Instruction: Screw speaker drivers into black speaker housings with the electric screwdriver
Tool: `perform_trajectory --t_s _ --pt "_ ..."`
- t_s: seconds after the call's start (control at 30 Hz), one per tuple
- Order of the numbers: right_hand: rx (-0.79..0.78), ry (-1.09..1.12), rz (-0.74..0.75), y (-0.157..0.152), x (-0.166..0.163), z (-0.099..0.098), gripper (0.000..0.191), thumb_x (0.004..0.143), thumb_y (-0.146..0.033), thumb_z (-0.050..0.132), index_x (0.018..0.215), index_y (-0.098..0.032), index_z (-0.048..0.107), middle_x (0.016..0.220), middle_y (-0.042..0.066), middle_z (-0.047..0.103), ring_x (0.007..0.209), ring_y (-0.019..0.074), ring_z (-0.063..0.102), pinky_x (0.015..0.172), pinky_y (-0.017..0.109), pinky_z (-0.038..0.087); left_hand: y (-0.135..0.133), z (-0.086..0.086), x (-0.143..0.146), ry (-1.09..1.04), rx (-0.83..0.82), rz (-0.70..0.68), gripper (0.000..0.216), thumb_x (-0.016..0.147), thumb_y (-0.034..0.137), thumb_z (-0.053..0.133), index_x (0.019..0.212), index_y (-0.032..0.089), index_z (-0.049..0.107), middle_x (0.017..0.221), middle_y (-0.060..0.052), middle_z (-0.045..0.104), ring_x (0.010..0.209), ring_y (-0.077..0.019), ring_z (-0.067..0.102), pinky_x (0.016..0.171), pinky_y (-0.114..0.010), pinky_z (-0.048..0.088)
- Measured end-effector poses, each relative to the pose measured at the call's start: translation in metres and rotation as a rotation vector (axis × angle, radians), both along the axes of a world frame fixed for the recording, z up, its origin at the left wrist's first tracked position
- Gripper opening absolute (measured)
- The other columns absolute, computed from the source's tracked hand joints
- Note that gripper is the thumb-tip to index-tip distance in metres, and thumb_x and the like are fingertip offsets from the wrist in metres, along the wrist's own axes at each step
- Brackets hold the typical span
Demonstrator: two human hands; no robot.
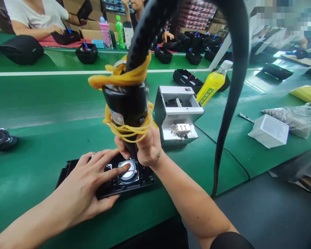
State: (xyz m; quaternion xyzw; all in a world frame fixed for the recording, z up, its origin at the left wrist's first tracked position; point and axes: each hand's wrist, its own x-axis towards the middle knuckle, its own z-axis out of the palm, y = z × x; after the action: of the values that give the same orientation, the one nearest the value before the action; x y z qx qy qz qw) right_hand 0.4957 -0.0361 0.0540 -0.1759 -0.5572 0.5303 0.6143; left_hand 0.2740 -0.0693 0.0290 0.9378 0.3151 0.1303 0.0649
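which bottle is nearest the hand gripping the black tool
The yellow bottle with the white cap, beside the silver machine, is nearest the right hand; the pink bottle and green bottle stand beyond the white line.

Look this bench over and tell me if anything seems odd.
The yellow bands wound around the black power tool in the right hand look makeshift, with strands looping loosely. The drink bottle by the silver machine seems to lean, though lens distortion may explain that.
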Motion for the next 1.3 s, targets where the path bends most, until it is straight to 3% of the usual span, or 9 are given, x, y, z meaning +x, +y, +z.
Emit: perform_trajectory --t_s 0.23,0.37,0.47,0.6,0.67,0.77,0.93,1.3 --pt "0.016 -0.032 -0.003 -0.001 -0.002 0.013 0.057 0.103 -0.078 0.052 0.075 -0.028 0.049 0.061 -0.006 0.047 0.05 0.0124 0.046 0.049 0.029 0.046 0.001 -0.004 -0.003 -0.008 0.095 -0.018 0.066 0.083 0.03 0.071 0.147 0.043 0.067 0.16 -0.009 0.06 0.128 -0.0397 0.065 0.105 -0.061 0.052" --pt "0.034 0.151 -0.091 -0.005 0.019 0.037 0.046 0.103 -0.073 0.058 0.093 -0.028 0.057 0.064 -0.009 0.052 0.045 0.0111 0.045 0.041 0.024 0.041 -0.001 -0.014 -0.006 -0.029 0.111 0.012 0.069 0.087 0.029 0.066 0.153 0.049 0.061 0.168 -0.003 0.052 0.135 -0.0404 0.062 0.106 -0.062 0.049" --pt "0.169 0.235 -0.275 -0.009 0.054 0.063 0.046 0.102 -0.071 0.062 0.119 -0.03 0.065 0.068 -0.008 0.061 0.041 0.0116 0.048 0.038 0.023 0.042 -0.005 -0.023 -0.002 -0.077 0.109 0.036 0.066 0.092 0.03 0.064 0.154 0.052 0.058 0.171 -0.001 0.049 0.139 -0.0394 0.06 0.108 -0.061 0.047" --pt "0.271 0.162 -0.727 -0.009 0.101 0.081 0.058 0.101 -0.081 0.055 0.117 -0.026 0.068 0.06 -0.008 0.056 0.037 0.0107 0.044 0.034 0.02 0.037 -0.009 -0.028 0.011 -0.128 0.106 0.039 0.058 0.095 0.029 0.063 0.149 0.051 0.063 0.171 -0.002 0.049 0.14 -0.0379 0.059 0.108 -0.06 0.047" --pt "0.276 0.115 -0.838 -0.006 0.114 0.079 0.063 0.101 -0.083 0.052 0.114 -0.024 0.069 0.058 -0.008 0.053 0.037 0.0108 0.044 0.034 0.021 0.035 -0.01 -0.029 0.018 -0.138 0.113 0.044 0.054 0.097 0.029 0.062 0.146 0.05 0.065 0.173 -0.001 0.047 0.143 -0.0375 0.056 0.108 -0.06 0.047" --pt "0.231 0.064 -0.875 -0.001 0.122 0.069 0.063 0.101 -0.083 0.052 0.11 -0.023 0.07 0.06 -0.007 0.053 0.038 0.0107 0.045 0.036 0.021 0.036 -0.013 -0.028 0.022 -0.135 0.124 0.049 0.049 0.099 0.031 0.06 0.144 0.049 0.066 0.179 0.001 0.04 0.15 -0.0387 0.051 0.108 -0.062 0.047" --pt "0.157 0.02 -0.881 0.002 0.125 0.059 0.071 0.099 -0.087 0.049 0.114 -0.022 0.072 0.061 -0.006 0.052 0.039 0.0107 0.046 0.037 0.022 0.037 -0.018 -0.028 0.017 -0.155 0.14 0.036 0.05 0.101 0.028 0.059 0.145 0.05 0.065 0.183 0.004 0.034 0.158 -0.038 0.045 0.117 -0.069 0.042" --pt "0.173 0.018 -0.86 0.004 0.128 0.056 0.068 0.101 -0.084 0.051 0.114 -0.022 0.075 0.062 -0.006 0.054 0.039 0.0103 0.046 0.037 0.022 0.037 -0.02 -0.03 0.012 -0.123 0.156 0.051 0.055 0.101 0.024 0.057 0.147 0.052 0.064 0.185 0.005 0.031 0.161 -0.0367 0.044 0.122 -0.066 0.041"
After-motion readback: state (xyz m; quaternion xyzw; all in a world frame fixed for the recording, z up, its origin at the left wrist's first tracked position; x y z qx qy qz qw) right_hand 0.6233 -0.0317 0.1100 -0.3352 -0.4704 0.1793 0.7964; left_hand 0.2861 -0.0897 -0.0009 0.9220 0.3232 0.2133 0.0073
